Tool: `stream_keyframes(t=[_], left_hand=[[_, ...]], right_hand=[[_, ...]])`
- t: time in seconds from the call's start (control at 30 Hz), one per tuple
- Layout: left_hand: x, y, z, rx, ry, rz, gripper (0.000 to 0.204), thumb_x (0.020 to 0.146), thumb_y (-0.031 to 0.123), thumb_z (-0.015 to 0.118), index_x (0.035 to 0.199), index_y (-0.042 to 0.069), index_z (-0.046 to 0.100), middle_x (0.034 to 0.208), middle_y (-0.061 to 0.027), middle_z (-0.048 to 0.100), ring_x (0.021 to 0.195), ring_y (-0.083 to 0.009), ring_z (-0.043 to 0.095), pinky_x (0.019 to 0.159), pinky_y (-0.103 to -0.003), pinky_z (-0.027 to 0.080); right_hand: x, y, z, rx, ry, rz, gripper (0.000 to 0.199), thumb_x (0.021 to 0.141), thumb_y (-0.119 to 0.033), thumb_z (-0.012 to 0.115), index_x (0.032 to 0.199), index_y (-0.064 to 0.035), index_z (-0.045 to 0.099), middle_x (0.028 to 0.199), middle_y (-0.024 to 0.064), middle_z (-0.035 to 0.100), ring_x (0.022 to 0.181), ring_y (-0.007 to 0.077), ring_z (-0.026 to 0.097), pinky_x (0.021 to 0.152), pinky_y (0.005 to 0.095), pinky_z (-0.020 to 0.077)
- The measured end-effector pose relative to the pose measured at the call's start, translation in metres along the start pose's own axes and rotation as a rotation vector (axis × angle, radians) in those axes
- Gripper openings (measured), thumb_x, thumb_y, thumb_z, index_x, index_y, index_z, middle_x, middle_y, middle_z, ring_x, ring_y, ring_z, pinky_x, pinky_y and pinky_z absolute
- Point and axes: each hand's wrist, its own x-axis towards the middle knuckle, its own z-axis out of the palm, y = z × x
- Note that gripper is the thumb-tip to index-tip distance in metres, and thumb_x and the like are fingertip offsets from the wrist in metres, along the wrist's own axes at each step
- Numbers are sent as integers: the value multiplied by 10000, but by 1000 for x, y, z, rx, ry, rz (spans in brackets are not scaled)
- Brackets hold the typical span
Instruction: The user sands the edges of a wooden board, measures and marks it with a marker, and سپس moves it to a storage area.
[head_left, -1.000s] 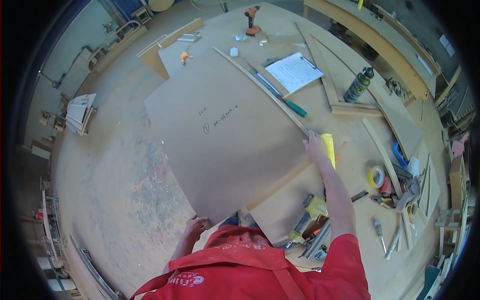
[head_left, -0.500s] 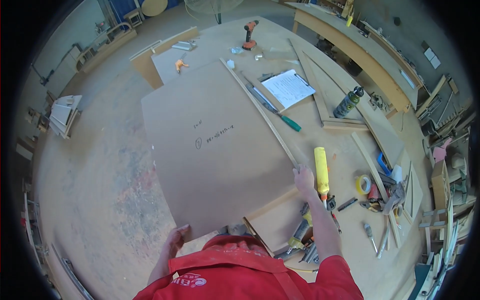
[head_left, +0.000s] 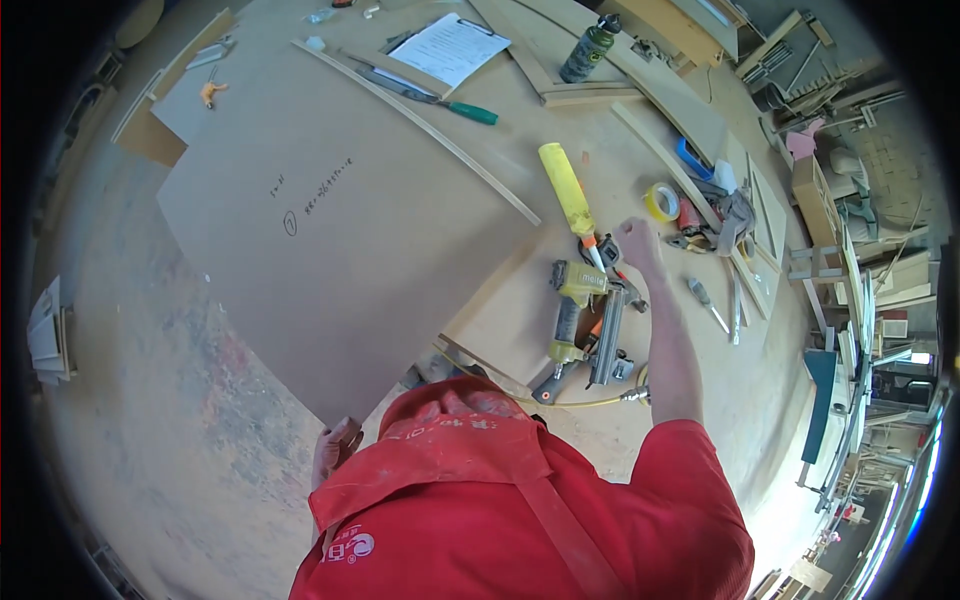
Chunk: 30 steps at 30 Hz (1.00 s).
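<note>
My left hand (head_left: 333, 452) grips the near bottom corner of a large brown fibreboard sheet (head_left: 340, 220), which has pencil marks on its face and hangs over the workbench's near edge. My right hand (head_left: 637, 243) is stretched out to the right over the bench, fingers curled, right beside the top of a yellow nail gun (head_left: 572, 310). I cannot tell whether it grips anything. A grey nailer (head_left: 608, 345) lies next to the yellow one, and a yellow-handled tool (head_left: 566, 188) lies just left of the hand.
A roll of yellow tape (head_left: 661, 201) and several small hand tools lie right of my hand. Farther back are a paper sheet on a clipboard (head_left: 450, 47), a green-handled screwdriver (head_left: 470, 110), a dark spray can (head_left: 590, 48) and a thin curved wooden strip (head_left: 420, 130).
My right hand has let go of the sheet's right edge and moved right to the nail guns. The sheet now leans further left, held only by my left hand.
</note>
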Motion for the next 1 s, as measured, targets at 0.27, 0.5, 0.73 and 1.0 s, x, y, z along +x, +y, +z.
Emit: stream_keyframes(t=[0.27, 0.5, 0.73, 1.0], left_hand=[[-55, 15, 27, 313, 26, -113, 338, 842, 174, 749, 1106, 30, 595, 964, -50, 685, 855, -145, 661, 730, -285, 523], [-66, 9, 8, 630, 74, -226, 398, 856, 225, 747, 1135, -33, 631, 984, -96, 700, 837, -139, 669, 721, -277, 526], [-64, 18, 61, 557, -55, -100, 460, 893, 271, 713, 1204, -52, 614, 1019, -116, 704, 906, -158, 672, 798, -275, 524], [-68, 38, 130, 604, -94, 71, 475, 925, 229, 670, 1292, -51, 561, 1095, -158, 682, 1009, -175, 640, 892, -297, 493]], right_hand=[[-11, 72, 33, -199, 96, -365, 401, 762, -239, 652, 1071, 17, 659, 914, 196, 706, 871, 378, 678, 815, 448, 525], [4, 59, 18, 206, -486, 7, 406, 721, -129, 744, 1075, 47, 654, 860, 97, 711, 749, 179, 674, 665, 291, 548], [15, 101, 30, 325, -531, 304, 347, 765, -132, 772, 1025, 62, 649, 864, 104, 694, 669, 151, 645, 615, 286, 554], [-20, 24, -11, 665, -1, 105, 329, 860, -92, 701, 1141, 42, 594, 959, 110, 658, 768, 166, 667, 641, 281, 579]])
